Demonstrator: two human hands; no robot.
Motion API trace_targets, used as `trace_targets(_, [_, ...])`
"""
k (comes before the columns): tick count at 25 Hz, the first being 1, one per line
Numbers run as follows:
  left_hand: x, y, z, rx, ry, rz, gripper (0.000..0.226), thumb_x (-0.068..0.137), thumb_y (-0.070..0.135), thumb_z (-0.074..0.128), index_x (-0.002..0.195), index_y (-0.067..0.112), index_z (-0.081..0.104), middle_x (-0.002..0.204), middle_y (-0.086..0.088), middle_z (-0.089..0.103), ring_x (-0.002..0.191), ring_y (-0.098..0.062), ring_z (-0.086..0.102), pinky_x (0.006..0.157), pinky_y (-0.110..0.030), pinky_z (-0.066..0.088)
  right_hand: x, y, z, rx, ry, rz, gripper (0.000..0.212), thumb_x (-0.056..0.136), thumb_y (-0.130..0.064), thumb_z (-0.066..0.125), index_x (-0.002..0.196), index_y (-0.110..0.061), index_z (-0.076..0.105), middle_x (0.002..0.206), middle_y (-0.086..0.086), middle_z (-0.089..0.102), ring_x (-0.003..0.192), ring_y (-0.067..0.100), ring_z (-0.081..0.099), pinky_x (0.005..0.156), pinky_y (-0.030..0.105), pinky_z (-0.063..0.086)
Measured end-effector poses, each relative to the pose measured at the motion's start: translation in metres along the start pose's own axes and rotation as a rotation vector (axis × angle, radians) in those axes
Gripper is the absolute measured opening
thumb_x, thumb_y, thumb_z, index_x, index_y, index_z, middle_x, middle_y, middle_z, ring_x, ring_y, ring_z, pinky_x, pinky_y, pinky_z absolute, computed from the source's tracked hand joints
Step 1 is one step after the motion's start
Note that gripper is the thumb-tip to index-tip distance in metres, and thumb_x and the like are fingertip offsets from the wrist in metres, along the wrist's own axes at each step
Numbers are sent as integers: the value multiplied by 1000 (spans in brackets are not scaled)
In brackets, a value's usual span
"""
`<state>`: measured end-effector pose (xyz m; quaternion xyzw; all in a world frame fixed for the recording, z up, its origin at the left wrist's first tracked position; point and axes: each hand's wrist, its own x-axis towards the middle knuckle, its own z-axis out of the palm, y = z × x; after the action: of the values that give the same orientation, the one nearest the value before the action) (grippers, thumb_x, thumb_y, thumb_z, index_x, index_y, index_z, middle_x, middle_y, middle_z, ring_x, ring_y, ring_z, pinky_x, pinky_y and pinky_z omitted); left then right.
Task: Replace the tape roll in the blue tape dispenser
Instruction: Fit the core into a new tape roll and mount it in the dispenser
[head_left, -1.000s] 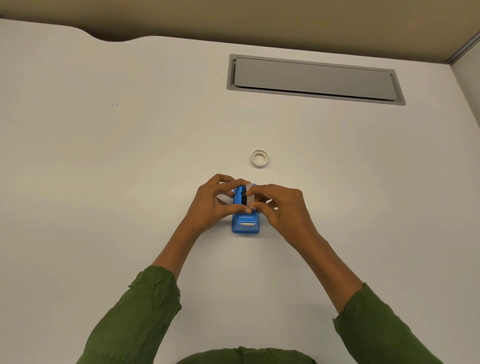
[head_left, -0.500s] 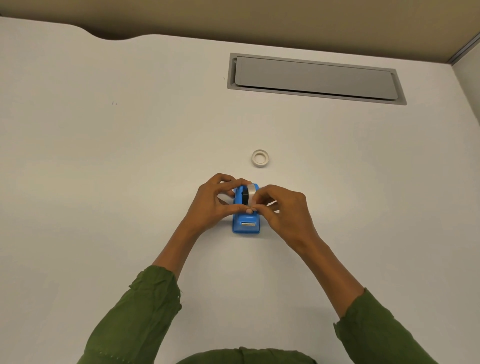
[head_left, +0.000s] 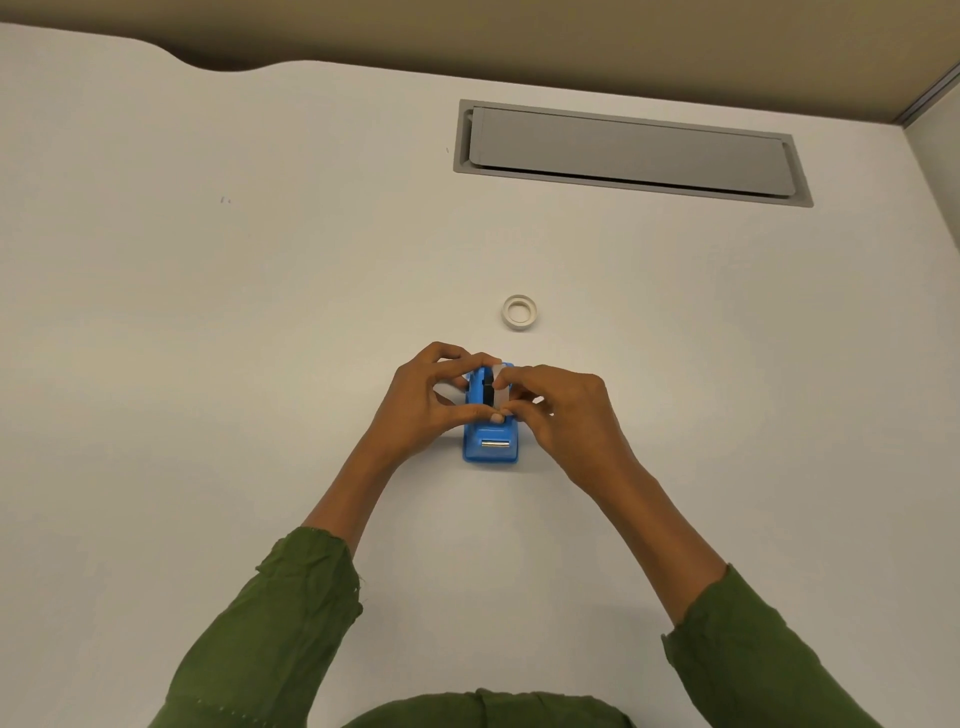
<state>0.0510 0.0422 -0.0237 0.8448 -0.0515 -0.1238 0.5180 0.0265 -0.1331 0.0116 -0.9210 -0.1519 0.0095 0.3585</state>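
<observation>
The blue tape dispenser (head_left: 491, 447) stands on the white table, its metal cutter facing me. My left hand (head_left: 423, 397) grips its left side, thumb across the middle. A clear tape roll (head_left: 501, 387) on a black hub sits upright at the dispenser's top, tilted toward the right wall. My right hand (head_left: 563, 410) pinches that roll with thumb and fingers. A second white tape roll (head_left: 519, 312) lies flat on the table just beyond the dispenser.
A grey rectangular cable hatch (head_left: 631, 152) is set into the white table (head_left: 208, 364) at the back right. The table's far edge has a curved notch at the back left. Green sleeves cover both forearms.
The clear roll has come up a little on the dispenser's right side between my right fingers. My left hand holds the dispenser in the same place.
</observation>
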Motion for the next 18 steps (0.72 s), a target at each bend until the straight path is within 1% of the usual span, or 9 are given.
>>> trace_targets(1, [0,0,0,0,0,1,53,64,29,81,114,24,63,113,0,54,81,-9,57,62,-11,51,1,0,0,-17,-16,-8,19,83,-6,67,102,-8,67,86,13,71,74,25,63,73,36,54])
trace_targets(3, [-1,1,-1,-6,-1,12,52,64,29,81,113,27,63,112,0,54,82,-9,58,64,-15,52,2,-1,-2,-70,-66,-38,10,83,-4,66,91,-8,69,84,13,70,74,27,63,71,36,53])
trace_targets(5, [-3,3,-2,-15,-4,29,50,63,30,81,109,35,61,110,2,54,83,-7,59,66,-18,53,-1,0,-2,-68,-48,-66,8,80,-1,67,83,-8,70,82,12,70,72,25,63,69,35,53])
trace_targets(6, [-3,4,-3,-17,-7,33,49,63,31,81,108,37,60,110,3,54,83,-6,59,67,-18,53,-4,1,-2,-33,-21,-49,8,79,0,68,81,-8,71,81,11,71,72,23,63,68,34,54])
trace_targets(9, [-3,4,-2,-5,-8,27,49,64,30,80,109,35,61,111,2,54,83,-8,59,66,-16,53,-12,2,0,137,58,86,12,78,-4,71,88,-11,69,82,4,70,73,14,63,69,28,57])
trace_targets(10, [-3,4,-1,-1,-5,21,50,64,30,80,111,31,62,112,0,54,83,-10,59,66,-16,52,-12,1,1,189,72,122,18,77,-6,72,93,-14,66,82,0,68,73,10,63,69,23,57])
trace_targets(12, [-2,4,-2,-1,-5,11,52,63,29,81,112,25,64,113,-2,55,85,-13,60,69,-20,53,-9,0,1,228,76,135,29,78,-9,72,101,-20,60,81,-4,64,75,9,61,67,14,54])
trace_targets(14, [-2,5,-1,-7,-17,8,54,63,29,81,113,23,64,113,-4,55,87,-16,60,71,-24,54,-5,1,1,164,62,113,26,80,-11,71,102,-21,61,83,-2,65,74,11,60,68,18,55])
trace_targets(18, [-2,5,-1,-4,-10,0,54,63,29,82,113,23,64,113,-3,55,86,-15,60,72,-24,53,-4,1,2,69,30,54,15,84,-10,67,97,-14,63,85,4,67,74,16,60,71,31,56])
